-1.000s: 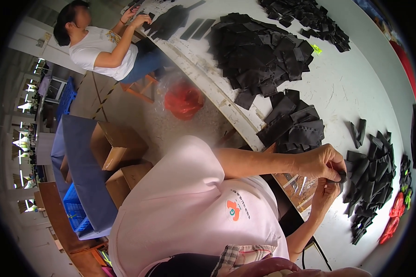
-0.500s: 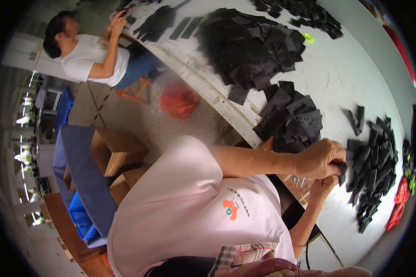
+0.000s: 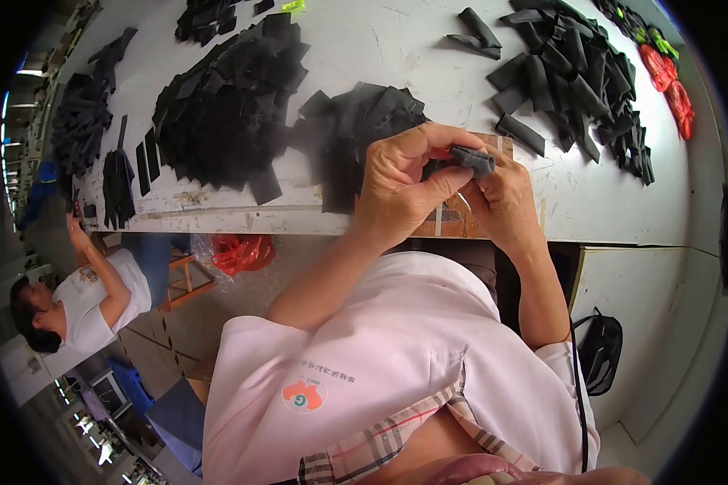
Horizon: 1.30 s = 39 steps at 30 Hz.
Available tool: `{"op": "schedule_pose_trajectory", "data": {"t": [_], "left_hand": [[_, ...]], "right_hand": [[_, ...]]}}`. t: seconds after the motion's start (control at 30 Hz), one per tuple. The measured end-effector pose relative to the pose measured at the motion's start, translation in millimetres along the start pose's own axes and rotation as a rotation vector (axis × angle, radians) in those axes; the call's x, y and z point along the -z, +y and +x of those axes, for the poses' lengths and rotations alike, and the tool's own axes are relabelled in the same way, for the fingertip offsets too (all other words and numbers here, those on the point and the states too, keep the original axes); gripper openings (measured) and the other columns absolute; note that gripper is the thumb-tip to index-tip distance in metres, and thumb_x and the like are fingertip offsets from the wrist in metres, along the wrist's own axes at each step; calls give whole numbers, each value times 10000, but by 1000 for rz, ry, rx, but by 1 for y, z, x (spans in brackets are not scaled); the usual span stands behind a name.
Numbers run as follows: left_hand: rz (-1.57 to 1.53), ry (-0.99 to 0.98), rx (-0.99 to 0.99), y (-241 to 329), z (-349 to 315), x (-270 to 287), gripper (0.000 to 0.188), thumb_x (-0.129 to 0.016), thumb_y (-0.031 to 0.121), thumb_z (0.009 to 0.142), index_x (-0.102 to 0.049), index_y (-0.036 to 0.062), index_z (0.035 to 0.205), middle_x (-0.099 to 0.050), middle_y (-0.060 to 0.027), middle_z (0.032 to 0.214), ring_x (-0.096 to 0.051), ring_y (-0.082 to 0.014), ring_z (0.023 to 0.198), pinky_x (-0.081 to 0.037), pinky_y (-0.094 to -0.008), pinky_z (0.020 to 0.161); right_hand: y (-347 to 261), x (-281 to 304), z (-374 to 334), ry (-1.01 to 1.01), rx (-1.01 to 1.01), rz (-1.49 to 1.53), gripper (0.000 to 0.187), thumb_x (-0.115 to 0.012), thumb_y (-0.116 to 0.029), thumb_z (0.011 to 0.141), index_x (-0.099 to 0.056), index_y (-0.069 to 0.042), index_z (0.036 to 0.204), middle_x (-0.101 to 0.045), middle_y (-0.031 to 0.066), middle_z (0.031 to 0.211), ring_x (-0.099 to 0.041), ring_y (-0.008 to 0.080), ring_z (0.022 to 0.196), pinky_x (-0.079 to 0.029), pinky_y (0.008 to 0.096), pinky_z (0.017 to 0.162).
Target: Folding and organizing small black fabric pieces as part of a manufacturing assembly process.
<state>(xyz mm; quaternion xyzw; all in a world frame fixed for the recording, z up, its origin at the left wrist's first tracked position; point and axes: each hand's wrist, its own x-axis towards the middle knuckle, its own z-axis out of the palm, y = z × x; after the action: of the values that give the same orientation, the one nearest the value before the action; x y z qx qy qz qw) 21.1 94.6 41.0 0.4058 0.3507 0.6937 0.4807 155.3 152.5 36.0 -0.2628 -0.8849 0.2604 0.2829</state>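
A small black fabric tube (image 3: 474, 162) is held up over the table's front edge between my two hands. My left hand (image 3: 400, 182) pinches it from the left with thumb and fingers. On the other side my right hand (image 3: 505, 198) closes its fingers around the tube's lower right part; some fingertips are hidden. Just behind my left hand lies a heap of flat black fabric pieces (image 3: 360, 117). To the right spreads a pile of black fabric tubes (image 3: 578, 77), with one single tube (image 3: 521, 134) lying at its near edge.
A larger heap of black pieces (image 3: 226, 113) covers the left of the white table (image 3: 412, 61). Red plastic bags (image 3: 667, 85) lie far right. A co-worker (image 3: 97, 299) sits at the left, near a red bag (image 3: 243, 253) below the table. A black bag (image 3: 601, 352) hangs at the right.
The view has swung round, so the table now runs across the top. My hands, earlier bunched together over a black piece, are now farther apart, with the tube's end showing between them.
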Motion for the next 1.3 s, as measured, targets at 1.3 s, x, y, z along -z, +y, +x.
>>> {"op": "schedule_pose_trajectory", "data": {"t": [1.3], "left_hand": [[-43,89,8,4,-5,15,131,-558,83,801,-581,-10,890,-598,-118,911,-555,-140,813,-418,-269,793]], "right_hand": [[24,-29,-12,-55,-45,14,146,-586,-177,750,-533,-53,695,-486,72,606,-508,274,566,-402,359,490]]}}
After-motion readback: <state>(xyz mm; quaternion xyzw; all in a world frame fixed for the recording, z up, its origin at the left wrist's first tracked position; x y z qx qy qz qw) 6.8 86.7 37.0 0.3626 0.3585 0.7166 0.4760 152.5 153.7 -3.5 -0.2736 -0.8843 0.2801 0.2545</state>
